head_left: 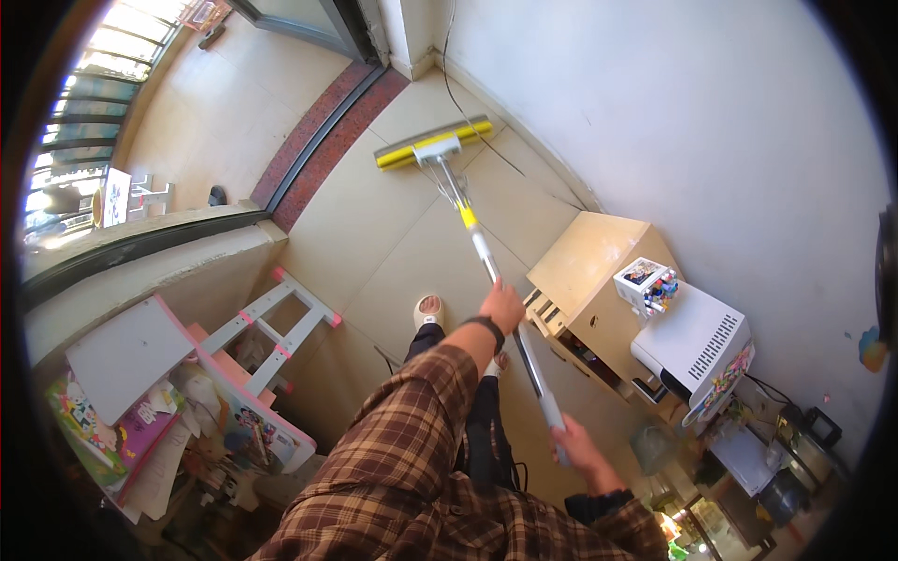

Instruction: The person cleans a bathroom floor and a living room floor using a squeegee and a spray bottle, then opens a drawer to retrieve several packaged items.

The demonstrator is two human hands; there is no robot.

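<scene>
A sponge mop (482, 245) slants from my body toward the far wall. Its wide yellow and grey head (435, 145) rests on the tiled floor, near the door threshold. Around the middle of the grey pole my left hand (503, 307) is closed, a dark band on its wrist. Lower in view, my right hand (580, 447) grips the pole near its top end, with the palm side hidden. Both arms wear brown plaid sleeves. My feet in light slippers (428, 310) stand left of and beneath the pole.
A thin cable (468, 117) hangs down the wall and crosses by the mop head. At right stands a wooden cabinet (599, 257) beside a white boxy appliance (697, 327) and a pen holder (645, 285). A cluttered child's desk (131, 355) and a dark-red threshold (323, 140) lie left.
</scene>
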